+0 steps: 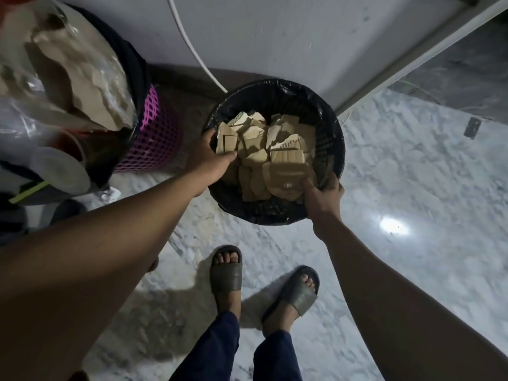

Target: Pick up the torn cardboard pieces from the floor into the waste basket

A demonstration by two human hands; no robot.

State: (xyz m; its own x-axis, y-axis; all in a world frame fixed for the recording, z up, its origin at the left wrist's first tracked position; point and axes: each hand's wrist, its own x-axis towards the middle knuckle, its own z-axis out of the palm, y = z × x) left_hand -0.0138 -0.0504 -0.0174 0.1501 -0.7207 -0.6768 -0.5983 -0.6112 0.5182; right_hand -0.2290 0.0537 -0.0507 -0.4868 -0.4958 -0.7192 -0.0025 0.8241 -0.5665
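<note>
— Bare forearms fill the near view — where do they end?
— At the waste basket (334, 138), black and bag-lined, on the marble floor (412, 188). The left hand (209, 158) grips its left rim; the right hand (321, 196) clasps the near-right rim.
— And the torn cardboard pieces (270, 158)?
— Heaped inside the basket — both hands' fingertips touch them. A pink basket (156, 133) stands just left; sandalled feet (264, 281) stand below.

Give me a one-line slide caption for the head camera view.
Both hands, left hand and right hand, grip the rim of a black waste basket filled with torn cardboard pieces.
</note>
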